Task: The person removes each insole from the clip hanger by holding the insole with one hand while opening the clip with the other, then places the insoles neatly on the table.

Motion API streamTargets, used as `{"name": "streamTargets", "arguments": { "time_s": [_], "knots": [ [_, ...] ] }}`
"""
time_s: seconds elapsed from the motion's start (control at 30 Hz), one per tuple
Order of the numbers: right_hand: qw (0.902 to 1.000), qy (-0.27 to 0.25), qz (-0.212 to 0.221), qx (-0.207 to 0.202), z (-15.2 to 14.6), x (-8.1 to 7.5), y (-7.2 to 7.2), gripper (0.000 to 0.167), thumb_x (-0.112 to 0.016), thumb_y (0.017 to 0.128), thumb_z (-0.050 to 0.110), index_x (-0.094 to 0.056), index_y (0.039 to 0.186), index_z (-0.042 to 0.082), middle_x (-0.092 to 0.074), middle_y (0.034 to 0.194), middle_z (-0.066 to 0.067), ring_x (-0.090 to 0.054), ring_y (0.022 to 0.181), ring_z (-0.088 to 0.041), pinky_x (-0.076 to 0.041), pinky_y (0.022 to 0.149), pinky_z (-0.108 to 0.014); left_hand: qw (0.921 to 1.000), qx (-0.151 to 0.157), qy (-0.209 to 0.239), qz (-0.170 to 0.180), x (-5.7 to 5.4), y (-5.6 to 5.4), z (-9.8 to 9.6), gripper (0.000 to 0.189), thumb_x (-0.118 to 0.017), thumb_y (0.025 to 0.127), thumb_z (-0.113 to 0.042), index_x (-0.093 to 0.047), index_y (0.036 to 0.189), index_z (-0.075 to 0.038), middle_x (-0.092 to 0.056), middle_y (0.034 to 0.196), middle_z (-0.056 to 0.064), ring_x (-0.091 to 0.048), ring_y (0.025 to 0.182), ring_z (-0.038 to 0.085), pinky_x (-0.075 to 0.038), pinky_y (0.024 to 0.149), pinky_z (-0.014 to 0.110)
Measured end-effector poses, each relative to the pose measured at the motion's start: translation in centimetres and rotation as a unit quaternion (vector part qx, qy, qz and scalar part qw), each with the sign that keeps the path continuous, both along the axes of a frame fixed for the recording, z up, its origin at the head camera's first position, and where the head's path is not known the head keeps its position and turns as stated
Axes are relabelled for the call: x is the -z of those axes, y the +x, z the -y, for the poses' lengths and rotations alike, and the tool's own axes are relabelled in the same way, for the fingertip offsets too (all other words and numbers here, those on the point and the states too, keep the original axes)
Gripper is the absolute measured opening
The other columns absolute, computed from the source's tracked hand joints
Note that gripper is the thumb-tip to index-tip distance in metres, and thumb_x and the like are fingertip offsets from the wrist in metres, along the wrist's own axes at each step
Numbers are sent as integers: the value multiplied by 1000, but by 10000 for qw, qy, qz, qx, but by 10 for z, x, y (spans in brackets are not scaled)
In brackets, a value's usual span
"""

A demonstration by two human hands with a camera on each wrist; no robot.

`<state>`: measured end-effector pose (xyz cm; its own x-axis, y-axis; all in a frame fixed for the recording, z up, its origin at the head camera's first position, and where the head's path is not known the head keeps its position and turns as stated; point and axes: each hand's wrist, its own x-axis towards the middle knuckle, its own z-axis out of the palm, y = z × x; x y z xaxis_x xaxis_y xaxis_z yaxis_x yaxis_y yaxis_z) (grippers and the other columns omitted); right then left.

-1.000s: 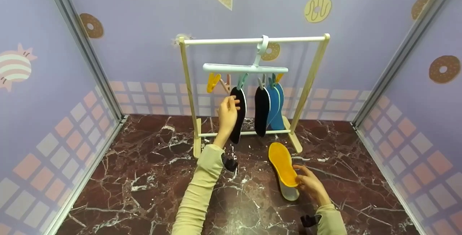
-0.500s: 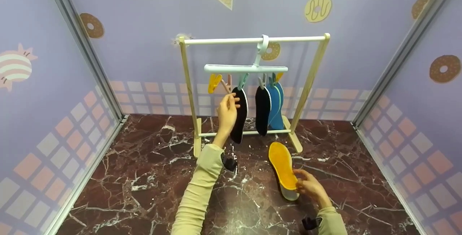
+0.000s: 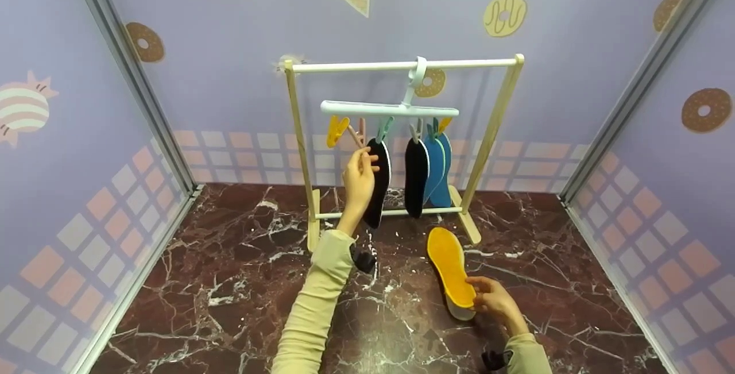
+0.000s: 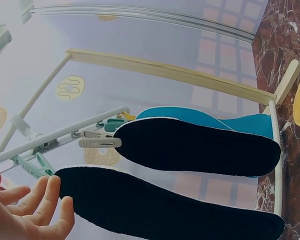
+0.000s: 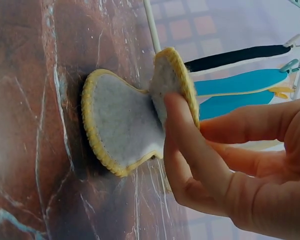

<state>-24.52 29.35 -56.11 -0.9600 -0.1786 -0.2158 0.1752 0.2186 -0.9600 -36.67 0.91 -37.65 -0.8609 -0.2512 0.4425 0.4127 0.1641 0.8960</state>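
Note:
My right hand (image 3: 495, 300) pinches the heel of a yellow insole (image 3: 447, 256), tilting it so the grey underside (image 5: 165, 75) shows in the right wrist view. Partly beneath it, a second insole (image 5: 122, 120) lies grey side up on the tabletop. My left hand (image 3: 360, 181) is raised beside the top of the left black insole (image 4: 155, 205), fingers loosely bent. Its fingertips are at the insole's edge; contact is unclear. A light green clothespin (image 3: 385, 129) holds that insole. A pink clothespin (image 3: 359, 132) hangs just above the left hand.
A white hanger (image 3: 390, 109) hangs on a wooden rack (image 3: 490, 132). Another black insole (image 3: 417, 178) and blue insoles (image 3: 439, 170) hang at its right, held by clothespins. A yellow clothespin (image 3: 337, 131) dangles at the left end. Patterned walls enclose the marble-look tabletop (image 3: 229, 282).
The right hand has lowered the yellow insole's heel slightly toward the front, covering more of the insole beneath. The hanger and black insoles have swayed a little; the left hand has shifted only slightly.

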Motion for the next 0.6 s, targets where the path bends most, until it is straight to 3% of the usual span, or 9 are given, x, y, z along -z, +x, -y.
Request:
{"name": "streamTargets", "arguments": {
  "time_s": [0.3, 0.6],
  "knots": [
    [9959, 124, -294, 843, 2, -3, 3, 53, -46, 71, -17, -36, 122, -18, -51, 110, -31, -58, 79, -14, -53, 68, -34, 10000, 31, -17, 84, 0, 0, 1, 29, -36, 95, -10, -54, 112, 5, -66, 95, 21, -65, 75, 30, -53, 69, 32],
    [9963, 212, -321, 773, 3, 1, 5, 53, -47, 70, -18, -35, 121, -19, -48, 110, -36, -58, 78, -15, -54, 67, -35, 10000, 28, -14, 78, 1, 0, 1, 29, -35, 95, -11, -53, 112, 5, -66, 95, 21, -65, 75, 30, -53, 69, 32]
  ]
}}
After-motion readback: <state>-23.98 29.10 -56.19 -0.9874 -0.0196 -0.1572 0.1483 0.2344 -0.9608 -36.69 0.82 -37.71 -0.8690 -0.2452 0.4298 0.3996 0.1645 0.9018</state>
